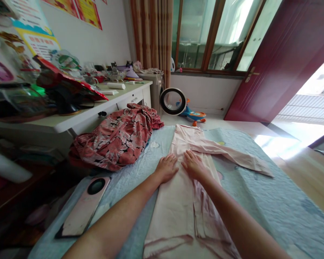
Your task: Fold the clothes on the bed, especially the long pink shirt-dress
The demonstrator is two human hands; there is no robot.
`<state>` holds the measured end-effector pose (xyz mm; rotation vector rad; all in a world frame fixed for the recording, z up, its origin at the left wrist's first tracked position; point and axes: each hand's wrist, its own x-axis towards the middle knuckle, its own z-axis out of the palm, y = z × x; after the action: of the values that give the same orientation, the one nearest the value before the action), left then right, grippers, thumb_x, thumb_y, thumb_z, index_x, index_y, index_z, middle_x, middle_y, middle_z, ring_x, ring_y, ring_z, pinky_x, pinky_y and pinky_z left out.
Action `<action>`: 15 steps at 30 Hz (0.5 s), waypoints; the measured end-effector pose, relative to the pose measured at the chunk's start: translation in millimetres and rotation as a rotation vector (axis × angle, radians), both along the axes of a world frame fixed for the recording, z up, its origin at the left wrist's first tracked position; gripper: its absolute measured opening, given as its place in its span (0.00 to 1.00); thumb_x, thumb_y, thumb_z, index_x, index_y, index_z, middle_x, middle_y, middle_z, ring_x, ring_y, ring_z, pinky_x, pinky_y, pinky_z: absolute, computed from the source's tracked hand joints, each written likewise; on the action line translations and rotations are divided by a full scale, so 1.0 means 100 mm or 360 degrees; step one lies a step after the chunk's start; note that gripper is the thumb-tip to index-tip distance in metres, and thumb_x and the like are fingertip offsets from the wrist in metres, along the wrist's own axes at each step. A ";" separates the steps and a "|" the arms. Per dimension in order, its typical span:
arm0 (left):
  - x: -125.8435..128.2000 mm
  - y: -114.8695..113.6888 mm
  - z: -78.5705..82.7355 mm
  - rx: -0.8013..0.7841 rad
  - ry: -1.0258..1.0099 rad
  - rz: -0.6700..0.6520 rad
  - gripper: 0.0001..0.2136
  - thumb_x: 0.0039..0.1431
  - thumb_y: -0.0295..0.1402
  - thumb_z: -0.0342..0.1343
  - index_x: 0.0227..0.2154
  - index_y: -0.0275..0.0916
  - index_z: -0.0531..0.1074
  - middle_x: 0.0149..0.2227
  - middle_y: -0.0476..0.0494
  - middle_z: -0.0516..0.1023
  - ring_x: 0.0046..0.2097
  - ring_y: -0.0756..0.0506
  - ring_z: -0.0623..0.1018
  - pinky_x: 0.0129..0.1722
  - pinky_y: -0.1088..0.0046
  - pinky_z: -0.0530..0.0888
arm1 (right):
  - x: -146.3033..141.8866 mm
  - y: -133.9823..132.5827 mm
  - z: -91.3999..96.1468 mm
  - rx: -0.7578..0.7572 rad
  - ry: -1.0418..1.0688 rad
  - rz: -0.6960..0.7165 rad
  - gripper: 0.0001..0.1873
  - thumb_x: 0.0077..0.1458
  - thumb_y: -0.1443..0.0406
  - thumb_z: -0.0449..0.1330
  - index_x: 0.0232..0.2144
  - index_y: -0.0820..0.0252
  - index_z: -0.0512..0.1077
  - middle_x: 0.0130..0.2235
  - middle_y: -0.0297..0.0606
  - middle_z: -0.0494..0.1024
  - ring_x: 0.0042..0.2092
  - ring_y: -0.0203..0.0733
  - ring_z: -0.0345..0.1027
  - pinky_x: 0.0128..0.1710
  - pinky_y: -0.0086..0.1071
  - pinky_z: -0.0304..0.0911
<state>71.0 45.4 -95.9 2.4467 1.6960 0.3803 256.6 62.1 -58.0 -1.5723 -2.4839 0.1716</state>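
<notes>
A pale pink long-sleeved garment (175, 208) lies lengthwise over the light blue bedding (261, 205). One sleeve (237, 156) stretches out to the right, and folds show along the near end. My left hand (167, 167) rests flat on the garment's left edge, fingers extended. Beside it, my right hand (193, 164) presses flat on the cloth near the base of the sleeve, its fingers also stretched out. Neither hand grips anything. My right forearm covers part of the garment's right side.
A pink phone (86, 207) lies at the left, below a bundled floral cloth (118, 138). A cluttered white desk (136, 86) runs along the left wall. Beyond the bed are a washing machine with its round door (173, 101) open, a blue ride-on toy (193, 114) and a red door (275, 68).
</notes>
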 end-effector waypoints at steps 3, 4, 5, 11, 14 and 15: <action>0.00 0.20 0.11 0.0092 -0.0107 0.0025 0.15 0.66 0.36 0.46 0.51 0.41 0.72 0.56 0.42 0.73 0.57 0.44 0.71 0.58 0.65 0.66 | 0.04 0.02 -0.18 -0.0012 -0.0036 0.0014 0.26 0.65 0.57 0.49 0.62 0.61 0.60 0.66 0.48 0.59 0.67 0.49 0.46 0.63 0.46 0.44; 0.01 0.30 0.14 0.0140 -0.0129 0.0047 0.15 0.66 0.34 0.46 0.50 0.41 0.72 0.56 0.42 0.74 0.57 0.45 0.71 0.58 0.66 0.66 | 0.05 0.01 -0.21 -0.0008 -0.0033 0.0009 0.27 0.65 0.57 0.48 0.62 0.60 0.60 0.66 0.47 0.58 0.68 0.49 0.46 0.63 0.46 0.44; 0.02 0.40 0.17 0.0187 -0.0134 0.0063 0.15 0.65 0.32 0.46 0.51 0.40 0.72 0.57 0.42 0.73 0.58 0.45 0.70 0.60 0.66 0.65 | 0.05 0.00 -0.24 -0.0004 -0.0028 0.0003 0.27 0.65 0.57 0.48 0.63 0.60 0.59 0.67 0.47 0.58 0.68 0.49 0.45 0.64 0.46 0.43; 0.16 0.87 0.11 0.0089 0.0034 0.0128 0.22 0.66 0.38 0.46 0.60 0.38 0.63 0.66 0.39 0.60 0.68 0.42 0.57 0.65 0.60 0.58 | 0.06 0.00 -0.27 -0.0048 -0.0012 -0.0014 0.29 0.64 0.56 0.48 0.64 0.61 0.58 0.68 0.47 0.56 0.68 0.50 0.43 0.64 0.48 0.41; 0.18 0.90 0.00 0.0050 0.0078 0.0192 0.23 0.67 0.42 0.43 0.62 0.40 0.61 0.67 0.40 0.59 0.68 0.42 0.56 0.64 0.56 0.59 | 0.10 0.12 -0.16 -0.0143 0.0008 0.0092 0.27 0.61 0.57 0.53 0.59 0.62 0.65 0.64 0.50 0.62 0.65 0.52 0.53 0.61 0.45 0.49; 0.18 0.88 -0.03 0.0065 0.0084 0.0209 0.24 0.67 0.43 0.43 0.62 0.40 0.60 0.67 0.40 0.59 0.68 0.42 0.56 0.64 0.55 0.59 | 0.12 0.21 -0.09 -0.0185 0.0032 0.0129 0.24 0.60 0.58 0.54 0.56 0.62 0.68 0.61 0.50 0.67 0.61 0.50 0.59 0.59 0.42 0.53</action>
<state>89.0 133.8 -98.9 2.4008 1.8952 0.3727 268.8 82.6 -67.4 -1.5048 -2.5658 0.3487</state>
